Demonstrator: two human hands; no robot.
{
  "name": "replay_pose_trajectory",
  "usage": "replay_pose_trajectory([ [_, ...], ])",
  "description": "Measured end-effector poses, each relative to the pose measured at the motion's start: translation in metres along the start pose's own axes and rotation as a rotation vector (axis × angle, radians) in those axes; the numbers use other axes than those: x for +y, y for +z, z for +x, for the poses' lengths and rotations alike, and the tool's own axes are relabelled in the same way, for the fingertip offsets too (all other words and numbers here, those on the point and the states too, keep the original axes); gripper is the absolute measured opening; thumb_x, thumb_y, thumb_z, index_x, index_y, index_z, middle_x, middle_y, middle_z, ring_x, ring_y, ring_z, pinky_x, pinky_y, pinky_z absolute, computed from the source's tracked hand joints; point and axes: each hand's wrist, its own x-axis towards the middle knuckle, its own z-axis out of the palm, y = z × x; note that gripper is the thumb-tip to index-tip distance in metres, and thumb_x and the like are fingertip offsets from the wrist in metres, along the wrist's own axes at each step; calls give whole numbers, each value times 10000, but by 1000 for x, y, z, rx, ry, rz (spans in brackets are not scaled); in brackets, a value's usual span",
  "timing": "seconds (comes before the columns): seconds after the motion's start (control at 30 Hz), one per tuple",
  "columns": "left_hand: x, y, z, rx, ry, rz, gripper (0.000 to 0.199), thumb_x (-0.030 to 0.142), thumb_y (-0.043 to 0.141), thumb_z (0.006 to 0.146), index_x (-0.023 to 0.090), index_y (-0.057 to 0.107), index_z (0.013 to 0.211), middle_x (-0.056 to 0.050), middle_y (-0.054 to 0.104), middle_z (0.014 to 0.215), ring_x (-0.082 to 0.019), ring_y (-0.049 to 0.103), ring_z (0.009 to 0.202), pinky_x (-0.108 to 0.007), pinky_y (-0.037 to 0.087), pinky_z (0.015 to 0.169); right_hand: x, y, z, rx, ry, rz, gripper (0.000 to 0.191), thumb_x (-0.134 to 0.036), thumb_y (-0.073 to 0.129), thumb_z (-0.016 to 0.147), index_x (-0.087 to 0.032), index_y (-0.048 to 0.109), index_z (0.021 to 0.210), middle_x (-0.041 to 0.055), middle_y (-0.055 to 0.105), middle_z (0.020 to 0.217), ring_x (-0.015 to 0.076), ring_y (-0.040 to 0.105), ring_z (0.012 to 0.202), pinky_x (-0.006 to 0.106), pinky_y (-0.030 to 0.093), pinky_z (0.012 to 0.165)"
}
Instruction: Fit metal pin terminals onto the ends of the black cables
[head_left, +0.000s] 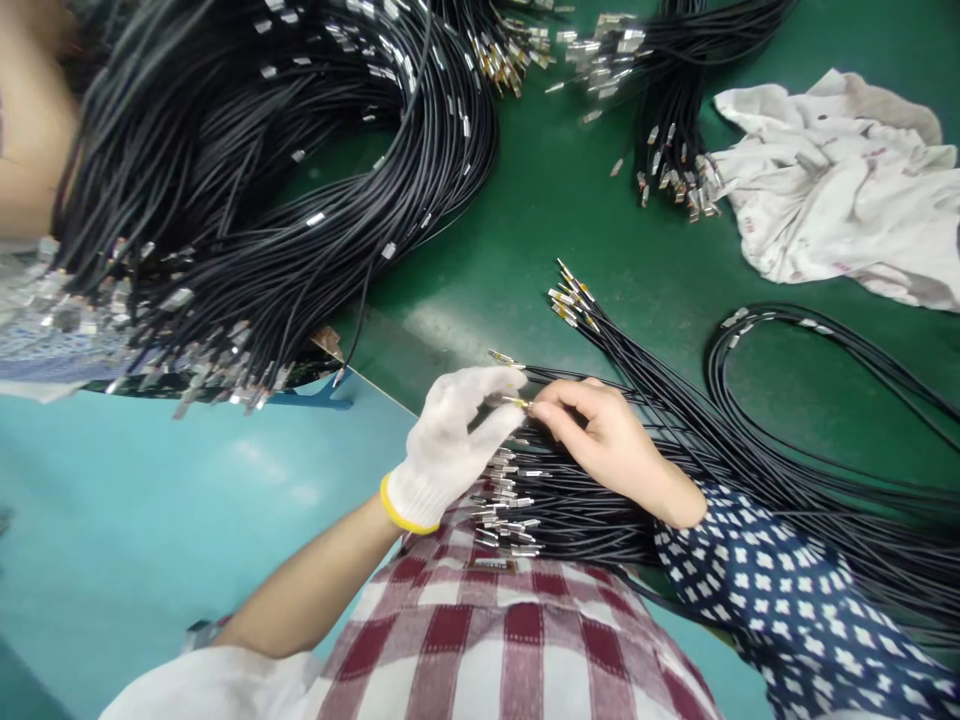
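My right hand (604, 430), bare, pinches a thin black cable just behind its metal end. That cable's connector (517, 402) is silver with a touch of yellow. My left hand (457, 430), in a white knit glove with a yellow cuff, curls its thumb and fingers round the connector's tip. Beneath both hands, a row of black cables (592, 500) lies with metal ends towards the left at the table's edge. One more cable end (501, 357) sticks out just above my left fingertips.
A bunch of cables (622, 345) lies slanted beyond my right hand, beside a looped bundle (724, 350). A large cable bundle (435, 170) overhangs the green table (525, 200) at the left, near another person's arm (30, 130). A crumpled white cloth (840, 190) lies at the right, by more bundles.
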Motion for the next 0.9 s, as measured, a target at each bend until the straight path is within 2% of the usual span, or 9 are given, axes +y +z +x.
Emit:
replay_pose_trajectory([
  [0.07, -4, 1, 2, 10, 209, 72, 107, 223, 619, 926, 230, 681, 1013, 2, 745, 916, -162, 670, 858, -310, 498, 869, 0, 1, -1, 1, -2, -4, 275, -271, 540, 1011, -192, 599, 754, -32, 624, 690, 127, 538, 627, 278, 380, 752],
  [0.13, -8, 1, 5, 22, 349, 97, 62, 209, 614, 940, 220, 674, 955, 11, 743, 847, -145, 665, 783, -289, 502, 827, 0, 1, -1, -1, 1, 1, 289, -260, 539, 1005, -191, 576, 728, -45, 577, 647, 119, 501, 597, 275, 368, 734],
  [0.27, -10, -1, 13, -11, 462, 131, 91, 188, 576, 956, 206, 662, 933, -1, 739, 823, -143, 642, 717, -284, 497, 766, 0, 1, 0, -33, 21, 37, 311, -251, 519, 1001, -190, 538, 696, -55, 533, 623, 114, 480, 579, 276, 352, 721],
  [0.33, -8, -2, 15, -62, 467, 145, 124, 194, 557, 958, 205, 662, 892, 3, 721, 781, -146, 624, 691, -290, 491, 753, 1, 1, 1, -54, 31, 55, 325, -254, 508, 1001, -191, 520, 682, -60, 514, 608, 113, 477, 569, 280, 349, 725],
  [0.4, -5, -3, 14, -107, 369, 100, 131, 194, 564, 944, 207, 663, 859, 10, 712, 779, -143, 628, 710, -282, 490, 763, 1, 0, 2, -60, 37, 75, 328, -256, 508, 999, -192, 512, 678, -64, 505, 609, 113, 478, 574, 284, 351, 745],
  [0.53, 3, -8, 10, -133, -66, -148, 152, 191, 544, 931, 240, 676, 990, 24, 720, 958, -132, 666, 844, -247, 502, 799, 2, -2, 2, -35, 44, 138, 306, -271, 517, 1002, -191, 578, 713, -55, 541, 635, 120, 509, 605, 278, 369, 748],
  [0.6, 6, -10, 9, -110, -207, -198, 172, 208, 522, 935, 248, 676, 998, 31, 706, 969, -132, 662, 872, -246, 493, 815, 2, -2, 2, -23, 43, 143, 290, -272, 524, 1002, -190, 616, 739, -50, 561, 632, 124, 528, 609, 274, 378, 733],
  [0.77, 10, -11, 12, -176, -264, -181, 229, 236, 493, 936, 208, 619, 746, 50, 589, 709, -117, 565, 709, -242, 439, 722, -1, 3, 1, 17, 25, 68, 271, -243, 543, 996, -191, 618, 741, -44, 601, 630, 127, 564, 606, 286, 385, 746],
  [0.9, 12, -7, 12, -165, -275, -165, 256, 238, 456, 951, 204, 563, 720, 49, 514, 686, -112, 485, 657, -251, 393, 650, -5, 10, 0, 154, -64, -139, 206, -230, 562, 985, -189, 653, 804, 2, 699, 736, 163, 625, 688, 329, 362, 774],
])
